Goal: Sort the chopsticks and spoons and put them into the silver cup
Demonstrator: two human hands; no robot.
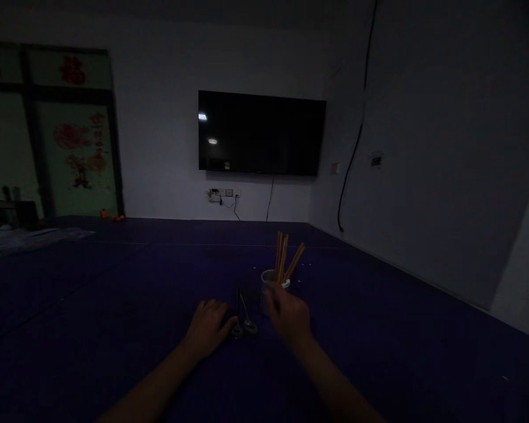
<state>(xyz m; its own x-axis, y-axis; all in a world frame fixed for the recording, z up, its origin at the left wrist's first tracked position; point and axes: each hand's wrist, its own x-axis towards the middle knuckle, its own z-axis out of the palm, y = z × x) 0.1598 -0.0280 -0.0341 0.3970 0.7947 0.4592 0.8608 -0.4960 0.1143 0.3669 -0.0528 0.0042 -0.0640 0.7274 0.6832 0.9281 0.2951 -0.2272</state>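
My left hand [209, 325] lies on the dark blue surface, palm down, thumb and fingers apart. Just right of its thumb are two metal items that look like spoons [250, 326], their thin handles pointing away from me. In front of my right hand [290, 311] stands a greyish cup [268, 275] with several wooden chopsticks [283, 255] upright and leaning in it. A small white piece [285, 283] shows at the cup's rim. The right fingers are curled in by the cup, dim and slightly blurred; what they hold, if anything, is hidden.
The wide blue surface [158, 276] runs to the wall, with small white bits [298, 281] near the cup. Clear plastic sheeting [30, 241] lies at the far left, with small orange items [118, 218] behind. A television [262, 134] and a hanging black cable [351, 161] are on the walls.
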